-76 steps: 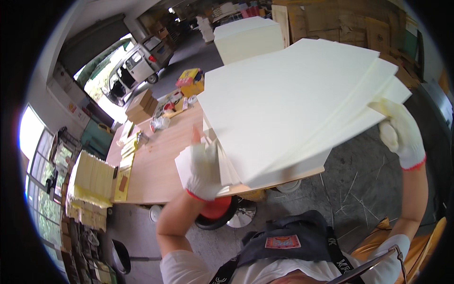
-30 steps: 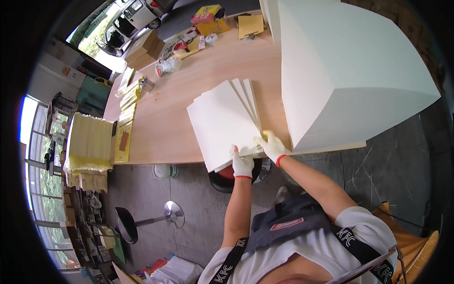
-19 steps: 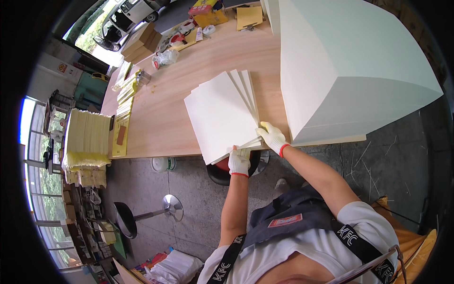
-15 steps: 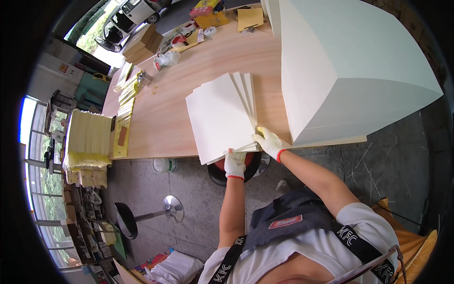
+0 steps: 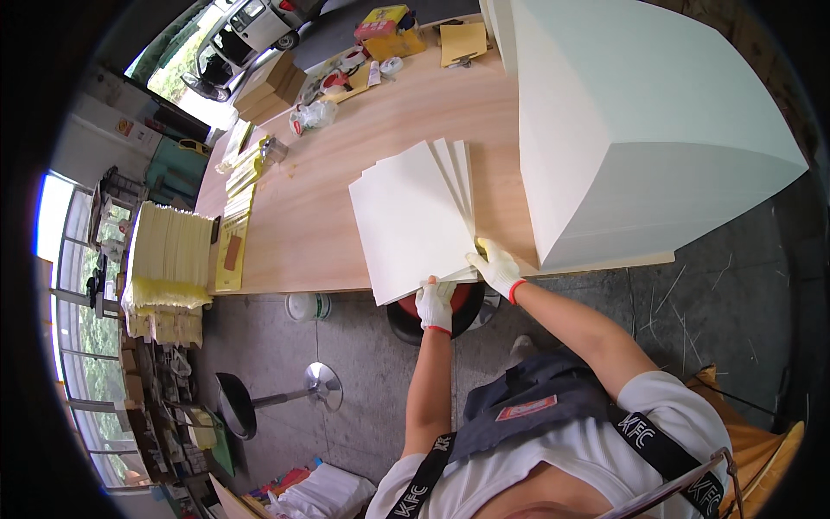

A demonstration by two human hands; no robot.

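Head camera looks down on a wooden desk [image 5: 320, 216] where a small fan of white sheets [image 5: 415, 221] lies with its near edge overhanging the desk's front. Both gloved hands meet at that near edge. The left hand [image 5: 435, 303] grips the overhanging lower edge from below and in front, fingers curled onto the sheets. The right hand [image 5: 497, 264] presses down on the near right corner, where the fanned sheets converge, and its fingers are closed on that corner.

From this pinched corner the sheets spread away from the person, toward the far left, so their long axis runs from the hands up across the desk. The fan opens at the far end, where several separate edges show. The right hand sits at the pivot of the fan; the left hand is just beside it, a little nearer the body.

Just beside the right hand, on the right, a tall block of stacked white sheets [image 5: 640, 121] stands on the desk, apart from the fan. A pile of yellow sheets [image 5: 169, 259] lies well apart at the desk's left end.
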